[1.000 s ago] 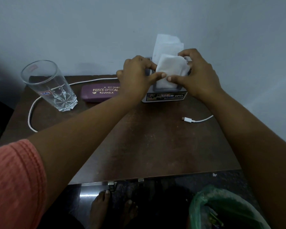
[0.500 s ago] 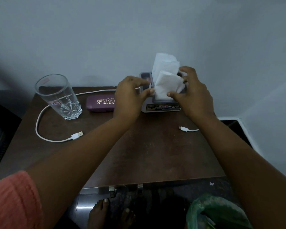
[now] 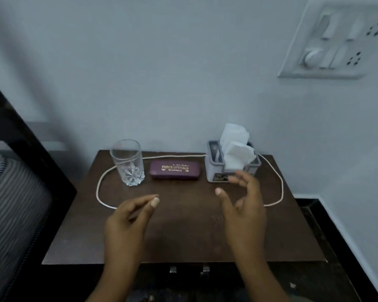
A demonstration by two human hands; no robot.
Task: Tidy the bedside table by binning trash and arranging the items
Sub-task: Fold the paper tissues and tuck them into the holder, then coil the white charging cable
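On the dark wooden bedside table a row stands along the wall: a clear glass at the left, a purple spectacle case in the middle, a grey holder with white tissues sticking up at the right. A white cable loops behind them and round both sides. My left hand hovers over the table's middle, fingers apart and holding nothing. My right hand is open just in front of the holder, not touching it.
A switch and socket plate is on the wall at the upper right. A striped cushion or mattress and a dark bed frame lie to the left. Dark floor runs along the table's right side.
Both hands have let go of the tissues and pulled back toward me over the table. The view has lifted, so the bin bag is out of sight.
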